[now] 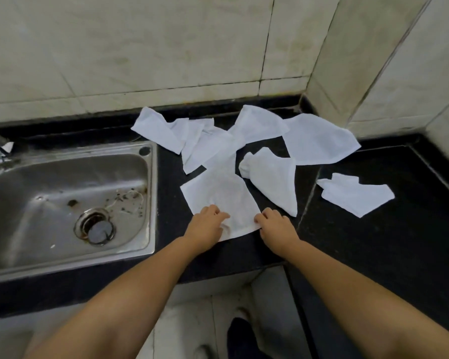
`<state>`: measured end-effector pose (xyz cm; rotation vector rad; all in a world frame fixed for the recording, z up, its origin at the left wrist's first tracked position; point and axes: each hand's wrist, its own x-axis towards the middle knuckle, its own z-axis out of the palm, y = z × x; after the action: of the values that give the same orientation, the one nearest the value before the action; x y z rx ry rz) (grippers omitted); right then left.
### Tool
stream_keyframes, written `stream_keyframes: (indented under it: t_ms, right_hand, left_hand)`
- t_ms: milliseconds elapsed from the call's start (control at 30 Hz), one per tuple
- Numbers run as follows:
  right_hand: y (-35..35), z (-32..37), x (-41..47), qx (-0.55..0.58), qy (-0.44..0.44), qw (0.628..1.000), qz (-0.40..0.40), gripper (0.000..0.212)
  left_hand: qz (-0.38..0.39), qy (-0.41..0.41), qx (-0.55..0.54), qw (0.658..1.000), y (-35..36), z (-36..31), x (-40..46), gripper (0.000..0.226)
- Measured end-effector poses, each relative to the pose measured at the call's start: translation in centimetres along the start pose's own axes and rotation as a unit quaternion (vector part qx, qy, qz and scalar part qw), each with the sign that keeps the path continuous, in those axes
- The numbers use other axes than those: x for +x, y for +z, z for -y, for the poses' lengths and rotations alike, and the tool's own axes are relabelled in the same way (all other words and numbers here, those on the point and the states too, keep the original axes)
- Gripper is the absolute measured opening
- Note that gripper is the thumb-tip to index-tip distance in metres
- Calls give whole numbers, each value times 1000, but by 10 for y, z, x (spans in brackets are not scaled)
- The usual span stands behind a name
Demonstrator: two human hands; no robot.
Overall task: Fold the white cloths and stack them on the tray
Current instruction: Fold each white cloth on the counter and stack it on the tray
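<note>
Fingers of both your hands pinch the nearest white cloth.
Left hand grips its near-left edge, right hand its near-right corner; cloth flat on black counter.

Thin white woven cloths lay matt on the glossy black stone counter; the brushed steel sink looked stained.

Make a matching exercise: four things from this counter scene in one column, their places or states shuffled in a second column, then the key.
Things
1. sink
2. nearest cloth
3. small cloth
4. bunched cloth

Places or states
A. lies alone, far right on the black counter
B. under both hands, left hand and right hand
C. set into the counter, left
D. crumpled, just right of the nearest cloth

Pairs: 1-C, 2-B, 3-A, 4-D
</note>
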<state>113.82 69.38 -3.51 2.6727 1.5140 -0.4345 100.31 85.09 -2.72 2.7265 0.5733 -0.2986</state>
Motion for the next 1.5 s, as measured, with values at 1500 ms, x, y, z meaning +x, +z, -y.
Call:
stream_keyframes:
  t_ms: [1500]
  right_hand:
    - [-24, 24, 44, 380, 155, 910, -52, 20]
  left_hand:
    - [-101, -257, -239, 931, -1, 86, -48, 39]
